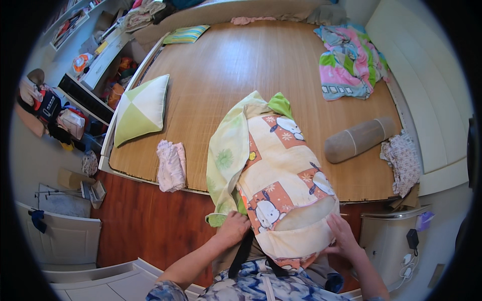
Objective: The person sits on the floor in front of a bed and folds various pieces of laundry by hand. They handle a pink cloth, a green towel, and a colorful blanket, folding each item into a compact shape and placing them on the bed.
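A pillow in a cream pillowcase [276,158] with cartoon dogs on orange squares slants from the bed towards my lap. At its near end the case's opening shows the plain off-white inner pillow [307,218]. My left hand [235,227] pinches cloth at the near left corner, where the case meets a light green floral cloth [226,154]. That green cloth lies loosely along the pillow's left side, and a brighter green corner [280,104] sticks out at the far end. On the right, my right hand [342,235] grips the edge of the pillowcase near its opening.
The bed bears a woven mat [241,64]. On it lie a green-and-white cushion [142,109], folded pink cloth [171,165], a striped pillow [186,34], a colourful quilt [350,62], a brown bolster [357,139] and a flowered cloth [402,161]. Shelves stand left.
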Motion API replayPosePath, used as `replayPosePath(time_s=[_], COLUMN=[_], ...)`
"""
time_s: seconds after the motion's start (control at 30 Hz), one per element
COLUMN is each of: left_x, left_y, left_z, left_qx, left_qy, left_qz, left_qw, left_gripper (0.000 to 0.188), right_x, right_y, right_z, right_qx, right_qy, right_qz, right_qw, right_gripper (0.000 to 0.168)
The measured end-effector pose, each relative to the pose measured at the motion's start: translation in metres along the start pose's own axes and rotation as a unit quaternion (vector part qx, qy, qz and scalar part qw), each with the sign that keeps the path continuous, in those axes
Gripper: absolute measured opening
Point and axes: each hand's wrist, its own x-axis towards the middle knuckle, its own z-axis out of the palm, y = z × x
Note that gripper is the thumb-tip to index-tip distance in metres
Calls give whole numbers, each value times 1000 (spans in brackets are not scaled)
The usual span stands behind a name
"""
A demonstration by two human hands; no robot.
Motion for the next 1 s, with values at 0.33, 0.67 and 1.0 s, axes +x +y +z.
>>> replayPosePath(time_s=[0.33,0.67,1.0], left_x=[-19,-59,-93], left_y=[104,183,124], left_z=[-30,-138,-209], left_qx=[-259,-247,-44], left_qy=[100,132,198], left_qz=[59,133,31], left_qw=[959,951,979], left_gripper=[34,18,82], right_x=[93,225,183], right_y=[-72,-225,-251], right_z=[-17,-51,3], right_qx=[-82,-156,172], right_qy=[174,161,-78], right_qz=[-106,-1,-45], right_qw=[976,974,981], right_gripper=[42,31,34])
